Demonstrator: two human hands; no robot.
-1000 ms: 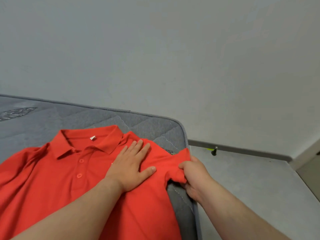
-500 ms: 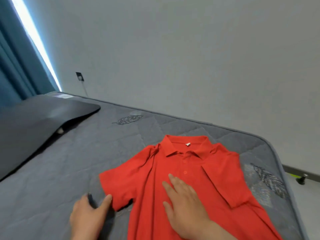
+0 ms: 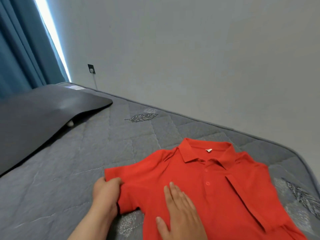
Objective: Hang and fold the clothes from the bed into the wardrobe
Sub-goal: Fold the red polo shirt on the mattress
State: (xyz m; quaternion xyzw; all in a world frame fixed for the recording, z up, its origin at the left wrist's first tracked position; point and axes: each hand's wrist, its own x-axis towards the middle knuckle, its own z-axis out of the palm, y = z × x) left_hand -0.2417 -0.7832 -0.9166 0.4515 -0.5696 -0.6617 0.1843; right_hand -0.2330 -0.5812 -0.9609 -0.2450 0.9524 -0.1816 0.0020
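Note:
A red polo shirt [image 3: 216, 184] lies face up on the grey quilted mattress [image 3: 86, 161], collar toward the wall. Its right sleeve is folded in over the chest. My left hand [image 3: 106, 191] grips the edge of the shirt's left sleeve, fingers curled over the cloth. My right hand [image 3: 180, 208] lies flat on the shirt's chest, fingers spread, pressing it down. The wardrobe is not in view.
A dark grey pillow or mat [image 3: 43, 115] lies at the mattress's far left. Blue curtains [image 3: 22, 45] hang at the top left beside a bright window gap. A wall socket [image 3: 91, 68] with a cable sits on the grey wall behind the bed.
The view swung left. The right sleeve got folded onto the chest. My right hand moved to the chest, and my left hand reached the left sleeve and closed on its edge.

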